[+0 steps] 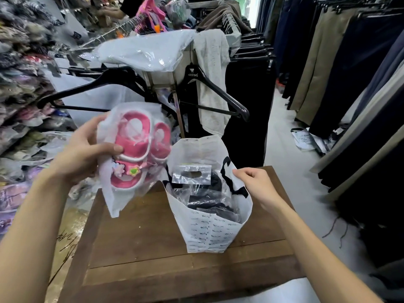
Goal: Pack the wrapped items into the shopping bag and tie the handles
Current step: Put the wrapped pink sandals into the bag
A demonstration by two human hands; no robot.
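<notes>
Nearest us, the brown wooden plank bench [153,248] carries the white printed plastic shopping bag [209,232], which stands upright near the bench's middle with its mouth open. Our right hand [253,184] pinches the bag's right rim between thumb and fingers, closed on the plastic, and holds that side open. Our left hand [87,156] is raised above the bench's left side, its fingers curled and its thumb pressed over the clear-wrapped pair of pink and white children's sandals [136,149]; the parcel hangs in the air just left of the bag's mouth and its loose wrapper trails down towards the bench. Inside the bag we see dark folded clothing in a clear zip-top packet [203,189], which already fills much of the lower part. We judge the packing step to be in hand, with the handles not yet tied. Risks as we read them: the bag is thin and is held open on one side only, so a parcel pressed in at an angle could fold the far wall inward or tip the bag; the trailing wrapper could catch on the left rim; the zip-top strip stands high and may block the way in. For room, the bench is bare left of and in front of the bag. Behind it hang a black plastic coat hanger [218,90] and a pale cloth on the rack, close over the bag's back wall. To the right the bench edge is near.
</notes>
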